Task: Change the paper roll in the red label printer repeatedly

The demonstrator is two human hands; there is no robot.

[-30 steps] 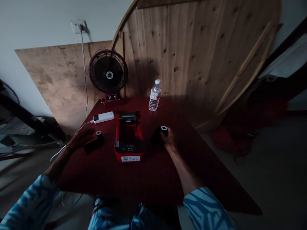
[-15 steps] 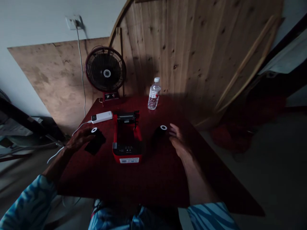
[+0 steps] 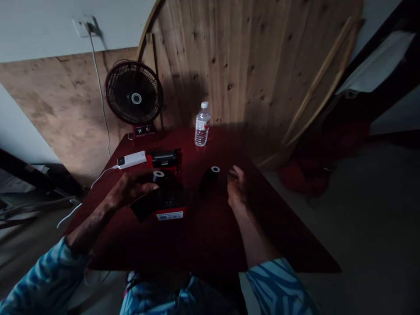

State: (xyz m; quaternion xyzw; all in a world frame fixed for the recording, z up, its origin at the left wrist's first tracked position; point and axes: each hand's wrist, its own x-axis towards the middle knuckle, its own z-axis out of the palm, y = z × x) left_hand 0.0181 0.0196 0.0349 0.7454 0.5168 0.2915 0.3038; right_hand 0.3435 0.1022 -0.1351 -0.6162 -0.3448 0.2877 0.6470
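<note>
My left hand (image 3: 131, 190) is closed on a black ribbon roll (image 3: 159, 176) with a white core and a loose black tail. It holds the roll over the red and black label printer (image 3: 169, 205), covering part of the printer's left side. The printer's lid is raised at the back. A second black ribbon roll (image 3: 210, 176), its white core turned up, is on the table right of the printer. Just to the right of that roll is my right hand (image 3: 236, 188), fingers loosely bent and apart, holding nothing.
Behind the printer stand a fan (image 3: 135, 97) and a clear water bottle (image 3: 202, 126). A white power bank (image 3: 131, 160) with a cable lies left of the printer. The dark red table (image 3: 210, 240) meets a wooden board (image 3: 229, 65) at the back.
My left hand has carried its ribbon roll rightward from beside the printer to over it. My right hand's fingers are more bent. The whole view has shifted slightly.
</note>
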